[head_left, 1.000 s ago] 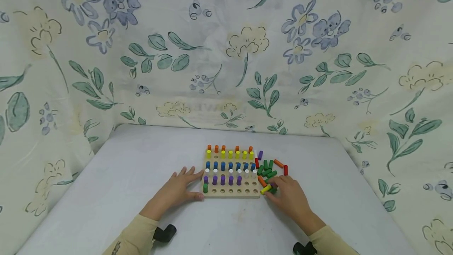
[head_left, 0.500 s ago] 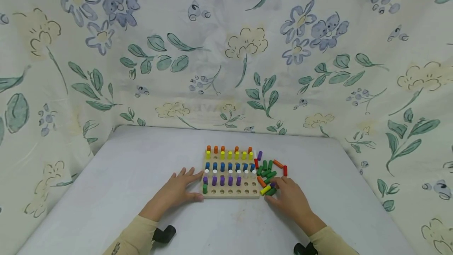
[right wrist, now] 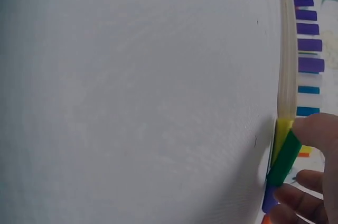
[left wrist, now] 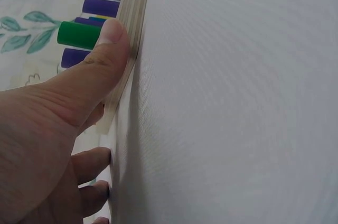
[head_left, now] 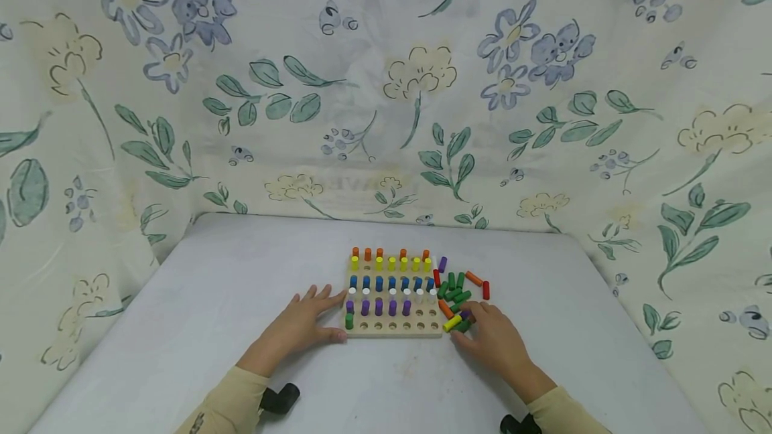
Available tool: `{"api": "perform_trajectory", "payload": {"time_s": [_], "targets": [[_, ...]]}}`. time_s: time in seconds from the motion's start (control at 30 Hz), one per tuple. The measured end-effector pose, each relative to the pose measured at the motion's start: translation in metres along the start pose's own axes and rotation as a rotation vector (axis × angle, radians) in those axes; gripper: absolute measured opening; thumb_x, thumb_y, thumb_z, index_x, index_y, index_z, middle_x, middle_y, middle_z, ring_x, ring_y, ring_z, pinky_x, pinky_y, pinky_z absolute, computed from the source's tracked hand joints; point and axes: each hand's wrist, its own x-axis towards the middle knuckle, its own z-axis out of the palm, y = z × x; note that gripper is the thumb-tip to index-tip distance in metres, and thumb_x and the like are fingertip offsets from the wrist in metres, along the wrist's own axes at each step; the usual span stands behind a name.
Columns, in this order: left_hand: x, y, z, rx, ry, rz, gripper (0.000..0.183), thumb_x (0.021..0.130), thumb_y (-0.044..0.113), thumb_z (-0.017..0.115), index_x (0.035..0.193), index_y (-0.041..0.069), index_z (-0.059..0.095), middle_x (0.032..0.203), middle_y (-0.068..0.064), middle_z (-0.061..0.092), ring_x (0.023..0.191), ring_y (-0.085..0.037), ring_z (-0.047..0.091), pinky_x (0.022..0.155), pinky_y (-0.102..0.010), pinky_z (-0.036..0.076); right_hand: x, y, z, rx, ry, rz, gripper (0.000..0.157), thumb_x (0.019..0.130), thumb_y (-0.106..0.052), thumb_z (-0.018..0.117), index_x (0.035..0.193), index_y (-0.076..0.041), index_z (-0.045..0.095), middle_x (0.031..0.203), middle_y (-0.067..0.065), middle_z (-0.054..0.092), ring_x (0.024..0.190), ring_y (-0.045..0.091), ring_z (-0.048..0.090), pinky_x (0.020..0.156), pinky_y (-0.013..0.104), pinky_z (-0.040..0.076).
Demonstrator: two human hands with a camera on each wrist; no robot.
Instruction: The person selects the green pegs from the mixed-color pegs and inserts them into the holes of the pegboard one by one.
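In the head view, a wooden pegboard [head_left: 386,335] bears upright pegs in rows of orange, yellow, blue, white and purple. A single green peg [head_left: 349,321] stands at its front left corner. My left hand [head_left: 301,321] is spread along the board's left side, its thumb against the edge near that peg. To the right of the board, my right hand [head_left: 497,340] pinches a loose green peg [right wrist: 285,158] between thumb and fingers. A purple peg [right wrist: 270,198] lies by those fingertips, and a yellow peg [head_left: 452,323] lies beside the green one.
Several loose green pegs [head_left: 452,280] lie in a pile right of the board. Two red pegs, including one on the outer side [head_left: 486,290], and orange pegs [head_left: 474,278] lie among them. A floral cloth [head_left: 386,86] hangs behind the white table [head_left: 259,253].
My right fingers have shifted slightly over the loose pegs, and a purple peg now shows by their tips. The left hand and the board stay as they were.
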Motion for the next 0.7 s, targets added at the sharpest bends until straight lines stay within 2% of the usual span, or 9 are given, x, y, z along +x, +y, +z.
{"api": "perform_trajectory", "payload": {"time_s": [0.13,0.3,0.53,0.7], "targets": [[0.0002,-0.0004,0.0001,-0.002,0.002,0.003,0.088,0.078,0.053,0.082,0.152,0.017,0.05,0.159,-0.024,0.036,0.149,-0.05,0.02,0.122,-0.064,0.011,-0.0008,-0.0023,-0.0015,0.043,-0.015,0.013,0.048,0.086,-0.038,0.081,0.123,-0.01,0.066,0.092,-0.004,0.065,0.088,0.015,0.059,0.084,0.041,0.058],[0.0004,-0.0015,0.0003,0.003,0.006,0.006,0.089,0.078,0.053,0.081,0.152,0.016,0.05,0.158,-0.024,0.036,0.149,-0.05,0.021,0.122,-0.065,0.012,-0.0017,-0.004,-0.0011,0.078,-0.013,0.016,0.047,0.089,-0.036,0.077,0.126,-0.01,0.064,0.085,-0.008,0.061,0.077,0.01,0.052,0.07,0.031,0.052],[0.0005,-0.0007,-0.0003,-0.001,0.001,0.01,0.088,0.078,0.054,0.081,0.152,0.016,0.05,0.159,-0.024,0.036,0.149,-0.05,0.021,0.122,-0.065,0.012,-0.006,-0.0031,-0.0026,0.06,0.045,0.003,0.037,0.095,-0.03,0.069,0.126,-0.012,0.064,0.084,-0.008,0.067,0.075,0.01,0.056,0.075,0.038,0.052],[0.001,0.0,-0.0006,0.004,-0.003,0.008,0.088,0.079,0.054,0.08,0.152,0.016,0.049,0.159,-0.024,0.036,0.149,-0.05,0.02,0.122,-0.064,0.011,-0.0074,0.0014,-0.0032,0.076,0.087,-0.002,0.031,0.095,-0.023,0.066,0.124,-0.01,0.065,0.086,-0.005,0.07,0.072,0.009,0.055,0.07,0.036,0.05]]}}
